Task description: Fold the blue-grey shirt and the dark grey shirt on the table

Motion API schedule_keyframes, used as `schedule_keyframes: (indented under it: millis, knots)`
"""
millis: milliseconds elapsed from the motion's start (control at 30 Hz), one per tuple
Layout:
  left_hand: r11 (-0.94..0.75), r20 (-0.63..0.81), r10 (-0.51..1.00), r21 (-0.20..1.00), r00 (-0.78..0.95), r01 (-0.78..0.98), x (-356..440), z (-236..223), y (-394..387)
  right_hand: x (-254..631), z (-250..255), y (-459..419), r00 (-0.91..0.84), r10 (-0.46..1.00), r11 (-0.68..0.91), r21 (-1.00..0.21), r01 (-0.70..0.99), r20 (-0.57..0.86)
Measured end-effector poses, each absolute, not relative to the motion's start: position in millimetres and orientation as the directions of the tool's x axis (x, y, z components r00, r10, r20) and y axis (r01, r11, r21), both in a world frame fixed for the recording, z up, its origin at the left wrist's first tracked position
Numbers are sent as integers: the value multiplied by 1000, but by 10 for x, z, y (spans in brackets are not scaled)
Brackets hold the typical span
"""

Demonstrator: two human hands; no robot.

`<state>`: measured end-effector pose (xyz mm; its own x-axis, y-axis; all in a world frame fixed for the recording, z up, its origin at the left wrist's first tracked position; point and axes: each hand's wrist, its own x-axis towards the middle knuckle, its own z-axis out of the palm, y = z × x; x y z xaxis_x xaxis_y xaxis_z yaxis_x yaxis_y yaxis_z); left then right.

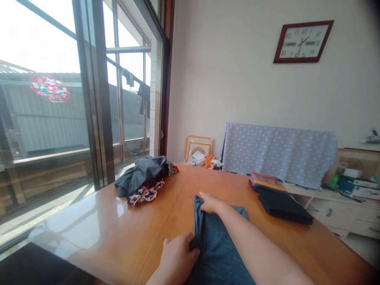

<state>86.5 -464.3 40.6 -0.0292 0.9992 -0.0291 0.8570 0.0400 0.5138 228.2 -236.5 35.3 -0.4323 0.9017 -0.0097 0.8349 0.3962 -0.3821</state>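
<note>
A dark blue-grey garment point(218, 253) lies on the wooden table point(124, 229) right in front of me. My left hand point(177, 257) is closed on its near left edge, fingers curled into the cloth. My right hand point(209, 204) reaches across the fabric and pinches its far left corner, with my forearm lying over the garment.
A heap of unfolded dark and patterned clothes point(145, 180) sits at the table's far left. A folded stack, striped on top of black point(277, 198), lies at the right. A polka-dot cloth covers furniture point(279, 152) behind. Large windows point(59, 99) run along the left.
</note>
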Motion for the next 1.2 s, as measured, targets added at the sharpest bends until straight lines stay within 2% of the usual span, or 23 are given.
schedule_keyframes:
  millis: [167,267,367,433,500,567,733,867,933,1033,1200]
  knots:
    - [54,-7,998,595,-62,802,801,355,-4633,2281,366,-2317,-378,920,283,-493,823,-101]
    - [56,-12,998,664,-65,746,708,284,-4601,2363,419,-2349,-356,924,205,-606,769,-140]
    - [27,-33,999,739,-4,673,572,298,-4523,2549,564,-2381,-342,936,159,-759,631,-88]
    - [20,-23,1000,739,-4,674,479,421,-4413,2706,716,-2375,-332,943,157,-842,516,-28]
    - [18,26,999,674,-47,739,409,655,-4243,2857,900,-2334,-299,953,169,-896,411,42]
    - [14,123,988,548,-97,836,380,979,-4028,2985,1102,-2259,-234,965,191,-930,314,119]
    - [-70,514,855,243,-67,967,476,1800,-3570,3233,1597,-2044,-1,954,298,-948,108,300]
    - [-110,672,741,117,3,987,588,1986,-3549,3414,1750,-2107,90,917,390,-921,0,389]
    - [-153,677,734,90,52,984,611,1857,-3654,3492,1644,-2275,82,915,399,-916,-31,396]
    - [-238,593,792,82,145,968,603,1456,-3897,3613,1234,-2689,16,929,369,-928,-47,369]
    - [-345,338,902,185,270,920,559,718,-4319,3865,363,-3529,-184,970,193,-967,167,161]
